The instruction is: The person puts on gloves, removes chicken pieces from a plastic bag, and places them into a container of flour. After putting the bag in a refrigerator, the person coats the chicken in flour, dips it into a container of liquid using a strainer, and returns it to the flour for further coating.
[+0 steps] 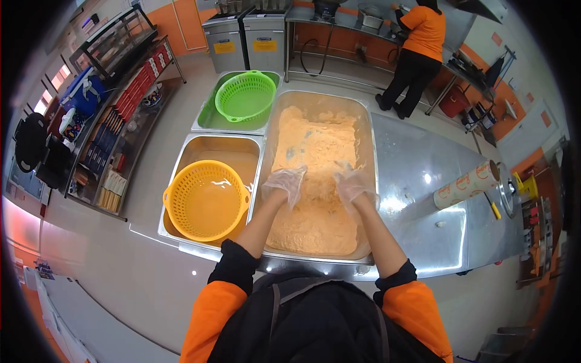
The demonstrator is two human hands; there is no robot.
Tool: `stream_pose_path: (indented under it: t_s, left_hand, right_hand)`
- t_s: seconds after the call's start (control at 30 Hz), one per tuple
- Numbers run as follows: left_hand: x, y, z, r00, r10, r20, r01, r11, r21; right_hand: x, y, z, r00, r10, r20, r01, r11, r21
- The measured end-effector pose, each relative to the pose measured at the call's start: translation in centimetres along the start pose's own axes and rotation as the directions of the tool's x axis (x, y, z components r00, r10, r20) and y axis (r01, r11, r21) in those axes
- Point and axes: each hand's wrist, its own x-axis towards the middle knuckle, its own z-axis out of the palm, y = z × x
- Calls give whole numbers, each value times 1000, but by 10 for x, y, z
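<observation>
My left hand (287, 184), in a loose clear plastic glove, reaches into a deep metal pan (372, 154) of pale orange breading flour (315, 227). My right hand (352, 185), gloved the same way, is in the flour opposite it, a short gap away. The fingertips of both hands are hidden by flour and crumpled plastic, so their grip does not show. Between and below the hands the flour looks lumpy and disturbed. Small patches of the pan's bottom show through beyond them.
At left, a yellow colander (247, 199) sits in a metal pan of liquid; behind it is a green colander (245, 97). A printed paper roll (466, 184) and a yellow-handled tool (495, 209) lie on the steel table (417, 242). A co-worker (422, 45) stands at the back counter.
</observation>
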Motion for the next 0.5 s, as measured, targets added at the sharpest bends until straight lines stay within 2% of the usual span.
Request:
stream_pose_path:
  t_s: [0.07,0.17,0.27,0.3,0.33,0.4,0.43,0.47,0.5]
  left_hand:
    - [5,-9,1,995,-22,94,20,999,26]
    - [3,-16,1,993,51,109,-70,982,176]
    - [3,-15,-7,967,39,252,-141,905,402]
    - [9,-24,6,978,179,110,-210,835,508]
    - [18,-42,36,944,330,-12,-253,747,614]
    - [13,-40,50,893,387,-229,-241,842,484]
    - [3,-22,41,913,261,-314,-203,957,206]
    - [-2,-8,32,927,117,-356,-159,983,-92]
    - [0,-3,25,979,108,-175,-116,993,-35]
  right_hand:
    - [2,10,-14,998,26,-49,-33,988,-152]
    - [32,38,7,992,34,124,-1,966,-257]
    - [4,12,4,991,86,100,-60,968,-242]
    - [5,14,12,995,64,81,-39,959,-282]
    - [9,20,25,997,45,65,-22,947,-322]
    - [-1,15,27,997,-15,74,41,928,-371]
    - [-19,1,13,994,-57,95,89,921,-378]
    - [-19,1,12,991,-83,107,115,931,-346]
    - [-18,1,12,987,-109,118,142,939,-313]
